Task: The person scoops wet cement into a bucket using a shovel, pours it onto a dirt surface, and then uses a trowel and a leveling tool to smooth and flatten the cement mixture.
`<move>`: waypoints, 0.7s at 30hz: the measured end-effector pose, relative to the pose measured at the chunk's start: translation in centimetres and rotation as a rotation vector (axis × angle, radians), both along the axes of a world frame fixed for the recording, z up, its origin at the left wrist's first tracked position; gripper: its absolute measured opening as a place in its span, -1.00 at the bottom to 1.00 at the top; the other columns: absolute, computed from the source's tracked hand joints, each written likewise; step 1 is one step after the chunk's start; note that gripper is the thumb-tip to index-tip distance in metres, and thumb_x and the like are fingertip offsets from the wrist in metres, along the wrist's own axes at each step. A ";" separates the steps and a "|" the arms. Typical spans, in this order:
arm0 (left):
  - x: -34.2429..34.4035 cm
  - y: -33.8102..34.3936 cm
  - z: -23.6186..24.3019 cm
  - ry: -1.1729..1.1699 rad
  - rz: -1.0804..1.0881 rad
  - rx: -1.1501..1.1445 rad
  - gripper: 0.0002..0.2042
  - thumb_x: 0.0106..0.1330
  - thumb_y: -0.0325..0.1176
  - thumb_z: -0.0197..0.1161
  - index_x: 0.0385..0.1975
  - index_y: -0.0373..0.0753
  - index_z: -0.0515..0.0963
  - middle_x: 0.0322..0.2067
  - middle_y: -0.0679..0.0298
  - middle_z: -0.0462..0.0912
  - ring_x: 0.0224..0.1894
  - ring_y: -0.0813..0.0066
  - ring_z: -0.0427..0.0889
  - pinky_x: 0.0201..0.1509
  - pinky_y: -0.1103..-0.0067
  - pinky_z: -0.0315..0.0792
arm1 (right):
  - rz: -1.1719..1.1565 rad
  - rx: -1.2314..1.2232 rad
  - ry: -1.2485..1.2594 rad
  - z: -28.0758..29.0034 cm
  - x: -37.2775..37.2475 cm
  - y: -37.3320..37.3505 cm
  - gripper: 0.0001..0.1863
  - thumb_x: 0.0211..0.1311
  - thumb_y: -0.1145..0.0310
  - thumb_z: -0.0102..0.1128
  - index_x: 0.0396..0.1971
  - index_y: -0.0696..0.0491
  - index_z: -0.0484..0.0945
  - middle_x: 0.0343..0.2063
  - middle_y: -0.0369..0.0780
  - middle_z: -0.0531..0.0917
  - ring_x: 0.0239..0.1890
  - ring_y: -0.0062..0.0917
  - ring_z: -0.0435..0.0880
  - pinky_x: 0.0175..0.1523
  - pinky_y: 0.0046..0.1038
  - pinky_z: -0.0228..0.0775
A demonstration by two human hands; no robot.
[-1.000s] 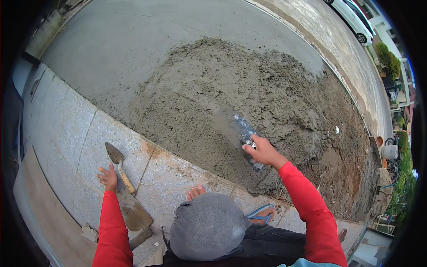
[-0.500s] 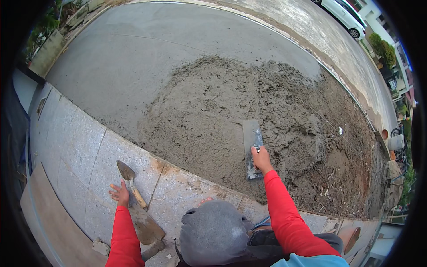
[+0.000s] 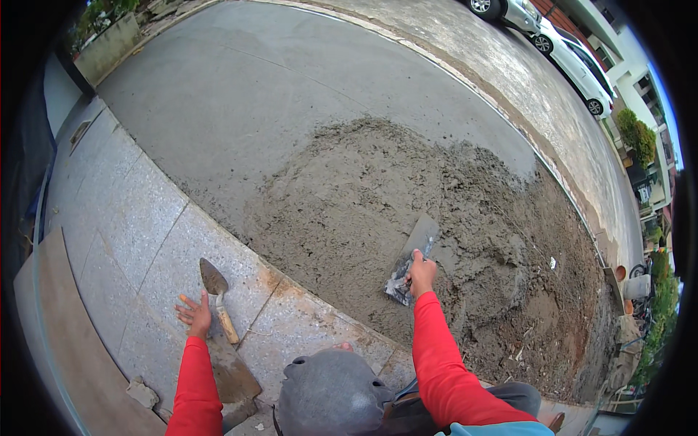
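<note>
My right hand [image 3: 422, 275] grips the handle of a rectangular plastering trowel [image 3: 419, 237]. Its long flat blade lies slantwise on rough wet concrete [image 3: 342, 189], the far end pointing up and to the right. Grey smears coat the near end of the blade. My left hand [image 3: 195, 317] rests on the speckled tile edge with fingers spread, holding nothing. Right beside it lies a pointing trowel [image 3: 214, 278] with a leaf-shaped blade and wooden handle. A broader, dirty flat-bladed trowel [image 3: 236, 376] lies nearer, close to my left wrist, its handle partly hidden.
Smoothed concrete [image 3: 218, 80] spreads beyond the rough heap. Bare soil [image 3: 560, 312] lies to the right. Speckled tiles [image 3: 156, 218] border the near left, with a brown board [image 3: 65, 327] and a broken chunk [image 3: 142, 392]. Parked cars [image 3: 574, 65] stand along the road.
My right hand has drawn the plastering trowel a little nearer and to the left over the concrete, and the blade has turned from upright to slanting. My left hand stays beside the pointing trowel.
</note>
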State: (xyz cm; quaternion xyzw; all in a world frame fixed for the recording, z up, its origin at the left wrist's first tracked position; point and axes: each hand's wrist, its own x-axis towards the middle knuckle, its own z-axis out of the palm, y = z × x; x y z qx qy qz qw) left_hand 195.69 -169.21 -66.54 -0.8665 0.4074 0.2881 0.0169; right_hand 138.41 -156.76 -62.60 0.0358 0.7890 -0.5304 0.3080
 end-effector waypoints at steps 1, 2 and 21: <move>-1.8 -0.4 0.9 0.025 -0.008 0.046 0.02 0.10 0.54 -0.35 0.38 -0.07 -0.48 0.34 0.01 -0.75 0.37 -0.16 -0.70 0.29 -0.15 -0.49 | 0.038 -0.036 -0.063 0.6 -0.2 -1.6 -0.58 0.25 0.14 0.09 -0.67 0.11 0.27 -0.85 -0.27 0.30 -0.90 -0.48 0.29 -0.81 -0.38 0.12; -2.5 -0.6 1.6 0.045 -0.015 0.085 0.02 0.09 0.54 -0.35 0.38 -0.05 -0.48 0.34 0.04 -0.75 0.38 -0.13 -0.69 0.26 -0.20 -0.48 | 0.077 -0.079 -0.133 1.0 0.1 -3.4 -0.57 0.25 0.13 0.09 -0.68 0.10 0.27 -0.86 -0.26 0.30 -0.90 -0.48 0.29 -0.81 -0.37 0.12; -0.8 -0.5 -0.1 -0.031 0.001 0.092 -0.01 0.11 0.53 -0.33 0.39 -0.02 -0.41 0.37 0.11 -0.69 0.40 -0.03 -0.67 0.26 -0.21 -0.44 | 0.910 0.549 0.871 1.3 -0.8 -15.9 -0.57 0.14 0.04 0.14 -0.32 0.17 0.55 -0.32 0.04 0.64 -0.22 -0.04 0.64 -0.11 -0.10 0.48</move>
